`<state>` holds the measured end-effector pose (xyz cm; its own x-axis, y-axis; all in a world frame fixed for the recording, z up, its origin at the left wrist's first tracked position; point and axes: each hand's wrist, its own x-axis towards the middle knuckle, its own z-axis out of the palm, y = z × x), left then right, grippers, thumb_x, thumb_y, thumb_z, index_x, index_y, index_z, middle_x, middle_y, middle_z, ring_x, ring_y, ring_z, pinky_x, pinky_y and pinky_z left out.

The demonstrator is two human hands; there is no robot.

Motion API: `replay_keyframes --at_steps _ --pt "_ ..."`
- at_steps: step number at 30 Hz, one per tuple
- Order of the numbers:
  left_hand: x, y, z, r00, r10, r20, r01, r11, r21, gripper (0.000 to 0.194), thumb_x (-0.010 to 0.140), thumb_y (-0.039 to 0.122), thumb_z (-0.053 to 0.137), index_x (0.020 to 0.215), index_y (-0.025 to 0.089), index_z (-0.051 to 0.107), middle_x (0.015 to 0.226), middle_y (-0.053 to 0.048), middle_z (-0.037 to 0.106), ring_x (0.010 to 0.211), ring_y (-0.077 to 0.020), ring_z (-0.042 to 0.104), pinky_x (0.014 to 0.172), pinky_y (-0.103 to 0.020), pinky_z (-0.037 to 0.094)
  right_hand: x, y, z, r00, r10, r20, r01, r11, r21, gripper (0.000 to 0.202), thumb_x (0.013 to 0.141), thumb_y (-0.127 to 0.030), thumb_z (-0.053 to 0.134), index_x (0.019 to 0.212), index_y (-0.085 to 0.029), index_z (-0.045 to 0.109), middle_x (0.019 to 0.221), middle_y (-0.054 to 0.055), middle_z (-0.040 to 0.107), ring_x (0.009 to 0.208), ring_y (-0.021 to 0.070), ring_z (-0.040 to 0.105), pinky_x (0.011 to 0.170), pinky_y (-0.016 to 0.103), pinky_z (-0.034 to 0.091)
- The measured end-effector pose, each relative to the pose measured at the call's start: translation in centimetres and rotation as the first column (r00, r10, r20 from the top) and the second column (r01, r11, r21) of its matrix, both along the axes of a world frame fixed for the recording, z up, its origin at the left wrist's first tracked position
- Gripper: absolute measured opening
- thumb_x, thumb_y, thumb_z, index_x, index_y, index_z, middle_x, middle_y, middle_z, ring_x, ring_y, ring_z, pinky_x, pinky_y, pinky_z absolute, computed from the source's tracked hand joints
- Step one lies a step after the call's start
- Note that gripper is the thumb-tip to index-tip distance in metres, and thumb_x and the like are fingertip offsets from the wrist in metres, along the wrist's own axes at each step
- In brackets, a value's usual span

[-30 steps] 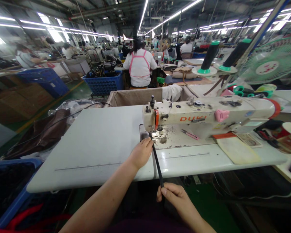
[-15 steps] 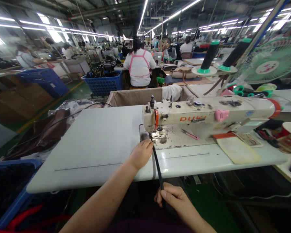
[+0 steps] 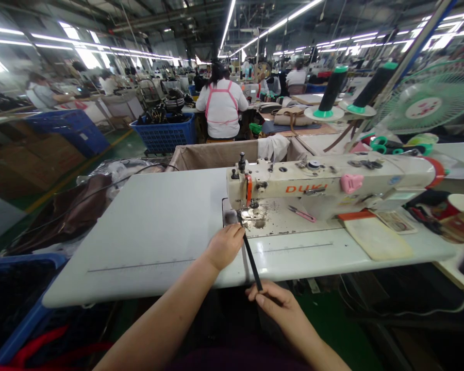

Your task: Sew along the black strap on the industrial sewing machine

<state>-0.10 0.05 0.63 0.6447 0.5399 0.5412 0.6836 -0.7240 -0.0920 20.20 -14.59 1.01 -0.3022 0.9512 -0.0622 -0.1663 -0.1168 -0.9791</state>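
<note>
A narrow black strap [image 3: 252, 260] runs from under the needle area of the sewing machine [image 3: 309, 180] down over the table's front edge. My left hand [image 3: 226, 246] lies on the table just in front of the needle, its fingers closed on the strap's far part. Below the edge, my right hand [image 3: 272, 301] pinches the strap's near end between thumb and fingers. The strap is stretched fairly straight between both hands. The far end by the presser foot is partly hidden by my left fingers.
Pink-handled thread snips [image 3: 302, 214] lie on the machine bed. A cloth pad [image 3: 379, 239] is on the table's right side. Black thread cones [image 3: 332, 93] and a green fan [image 3: 425, 105] stand behind. A blue crate [image 3: 23, 304] is at lower left. A person [image 3: 222, 105] sits ahead.
My right hand has moved slightly up toward the table edge along with the strap's near part. My left hand stays in nearly the same place.
</note>
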Motion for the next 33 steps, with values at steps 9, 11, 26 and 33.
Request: replay_keyframes --at_steps 9,11,26,33 --pt "0.08 -0.14 0.27 1.0 0.018 -0.009 -0.019 0.999 -0.037 0.018 0.103 0.016 0.048 0.108 0.013 0.065 0.12 -0.017 0.069 0.107 -0.0248 0.07 0.101 -0.042 0.06 -0.22 -0.69 -0.12 0.998 0.062 -0.028 -0.064 0.994 -0.094 0.049 0.093 -0.064 0.069 0.082 -0.017 0.077 0.075 0.006 0.073 0.075 0.0188 0.064 0.075 0.03 0.046" --pt "0.08 -0.13 0.24 1.0 0.018 -0.01 -0.019 0.999 -0.037 0.018 0.103 0.016 0.048 0.109 0.013 0.065 0.12 -0.017 0.069 0.107 -0.0248 0.07 0.101 -0.042 0.06 -0.1 -0.74 -0.23 0.997 0.08 -0.018 -0.082 0.993 -0.09 0.05 0.094 -0.064 0.067 0.082 -0.017 0.078 0.075 0.006 0.073 0.075 0.019 0.064 0.075 0.03 0.045" --pt "-0.01 -0.08 0.2 0.999 0.019 -0.038 -0.021 0.998 -0.052 0.015 0.101 0.015 0.05 0.107 0.014 0.064 0.119 -0.016 0.069 0.107 -0.0252 0.069 0.099 -0.042 0.059 -0.04 -0.72 -0.09 0.995 0.104 -0.011 -0.104 0.993 -0.057 0.051 0.096 -0.063 0.064 0.079 -0.018 0.077 0.075 0.006 0.072 0.075 0.0195 0.063 0.076 0.032 0.045" --pt "-0.01 -0.21 0.3 0.999 0.013 -0.033 -0.014 0.999 -0.044 0.017 0.102 0.015 0.048 0.105 0.014 0.064 0.119 -0.016 0.068 0.107 -0.025 0.069 0.101 -0.043 0.059 0.08 -0.88 -0.08 0.997 0.083 -0.001 -0.083 0.995 -0.055 0.051 0.095 -0.063 0.064 0.077 -0.018 0.077 0.075 0.006 0.071 0.075 0.0199 0.063 0.078 0.032 0.048"
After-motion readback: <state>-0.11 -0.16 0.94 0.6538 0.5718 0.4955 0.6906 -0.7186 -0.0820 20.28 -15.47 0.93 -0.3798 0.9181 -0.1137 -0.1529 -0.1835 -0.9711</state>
